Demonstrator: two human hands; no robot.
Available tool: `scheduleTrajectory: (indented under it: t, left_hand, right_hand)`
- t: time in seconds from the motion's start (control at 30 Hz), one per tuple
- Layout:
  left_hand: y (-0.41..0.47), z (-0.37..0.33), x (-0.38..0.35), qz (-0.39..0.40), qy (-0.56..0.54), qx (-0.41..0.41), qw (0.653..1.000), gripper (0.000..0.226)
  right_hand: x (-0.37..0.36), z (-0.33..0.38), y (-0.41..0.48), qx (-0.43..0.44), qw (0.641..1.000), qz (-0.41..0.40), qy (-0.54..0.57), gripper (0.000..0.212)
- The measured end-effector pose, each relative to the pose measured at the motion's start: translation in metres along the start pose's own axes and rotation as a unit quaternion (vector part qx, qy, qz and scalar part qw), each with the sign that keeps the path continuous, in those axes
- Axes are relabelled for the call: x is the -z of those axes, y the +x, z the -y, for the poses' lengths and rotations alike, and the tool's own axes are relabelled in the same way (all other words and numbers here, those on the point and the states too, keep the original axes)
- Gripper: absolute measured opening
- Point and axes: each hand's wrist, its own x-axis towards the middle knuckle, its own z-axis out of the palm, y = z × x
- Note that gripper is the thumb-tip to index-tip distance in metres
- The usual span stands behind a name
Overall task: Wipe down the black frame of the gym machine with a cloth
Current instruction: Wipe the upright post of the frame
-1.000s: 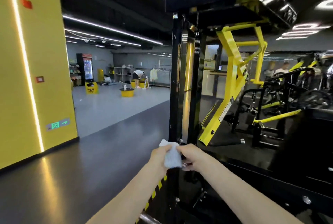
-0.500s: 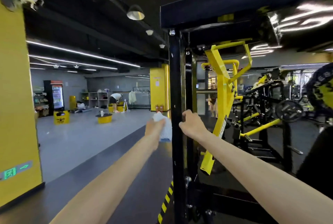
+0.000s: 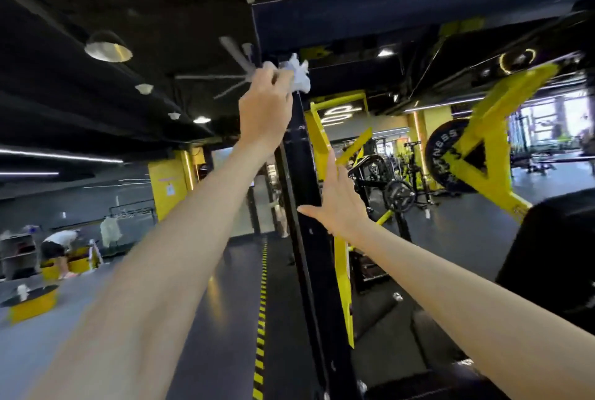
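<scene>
The black upright post (image 3: 306,238) of the gym machine runs from the floor to a black top crossbeam (image 3: 402,19). My left hand (image 3: 264,110) is raised high and grips a crumpled white cloth (image 3: 297,76) against the post just below the crossbeam. My right hand (image 3: 341,203) is lower, with fingers straight and thumb spread. It lies beside the post's right face; whether it touches the post I cannot tell.
Yellow lever arms (image 3: 325,148) and a weight plate (image 3: 450,158) of the machine stand right of the post. A black pad (image 3: 553,254) sits at the right edge. A person (image 3: 59,246) bends over by yellow tubs (image 3: 30,303) far left. Yellow-black tape (image 3: 260,319) marks the floor.
My left hand has slid the cloth up the post from waist height to the top joint. My right hand has let go of the post and opened. The view has tilted upward.
</scene>
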Motion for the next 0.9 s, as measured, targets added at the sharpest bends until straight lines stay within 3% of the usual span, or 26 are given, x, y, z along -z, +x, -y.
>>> scheduleTrajectory:
  t: [0.1, 0.17, 0.27, 0.33, 0.4, 0.43, 0.5, 0.57, 0.6, 0.7, 0.73, 0.77, 0.87, 0.9]
  left_hand:
    - [-0.005, 0.018, -0.021, 0.012, 0.016, -0.070, 0.997, 0.021]
    - [-0.037, 0.020, -0.029, 0.074, -0.025, -0.153, 0.985, 0.016]
    - [-0.062, 0.033, -0.030, 0.192, -0.039, -0.342, 0.919, 0.025]
    - [-0.036, 0.045, -0.034, 0.161, -0.037, -0.316, 0.934, 0.030]
    - [-0.012, 0.050, -0.036, 0.077, -0.059, -0.167, 0.981, 0.032]
    - [-0.012, 0.050, -0.037, 0.052, -0.065, -0.126, 0.989, 0.032]
    - [-0.030, 0.044, -0.039, 0.089, -0.065, -0.194, 0.975, 0.031]
    - [-0.043, 0.044, -0.028, 0.170, -0.054, -0.328, 0.928, 0.031]
    - [-0.032, 0.048, -0.023, 0.187, -0.051, -0.339, 0.921, 0.030]
    - [0.006, 0.055, -0.019, 0.109, -0.068, -0.184, 0.975, 0.033]
    - [0.005, 0.053, -0.021, 0.104, -0.065, -0.171, 0.978, 0.032]
    - [-0.001, 0.049, -0.022, 0.122, -0.056, -0.207, 0.969, 0.031]
    - [-0.019, 0.047, -0.015, 0.235, -0.036, -0.372, 0.897, 0.030]
    - [-0.010, 0.051, -0.014, 0.237, -0.028, -0.365, 0.900, 0.030]
  right_hand:
    - [-0.003, 0.000, 0.005, -0.023, 0.998, 0.035, 0.036, 0.106]
    - [-0.007, -0.002, 0.003, -0.010, 0.998, 0.043, 0.038, 0.095]
    - [-0.008, -0.004, 0.002, 0.000, 0.998, 0.035, 0.051, 0.085]
    - [-0.011, -0.008, 0.003, -0.004, 0.998, 0.036, 0.046, 0.086]
    - [-0.017, -0.013, 0.003, -0.009, 0.998, 0.045, 0.050, 0.091]
    - [-0.018, -0.016, 0.003, -0.012, 0.996, 0.052, 0.074, 0.091]
    - [-0.018, -0.020, 0.004, -0.018, 0.990, 0.073, 0.121, 0.089]
    - [-0.016, -0.023, 0.009, -0.017, 0.989, 0.087, 0.121, 0.088]
    - [-0.016, -0.023, 0.010, -0.017, 0.989, 0.090, 0.119, 0.089]
    - [-0.017, -0.021, 0.011, -0.017, 0.990, 0.091, 0.106, 0.090]
    - [-0.018, -0.021, 0.011, -0.017, 0.990, 0.091, 0.102, 0.090]
    - [-0.019, -0.021, 0.012, -0.016, 0.991, 0.092, 0.099, 0.091]
    - [-0.020, -0.024, 0.014, -0.016, 0.992, 0.095, 0.085, 0.093]
    - [-0.020, -0.025, 0.014, -0.015, 0.992, 0.096, 0.081, 0.093]
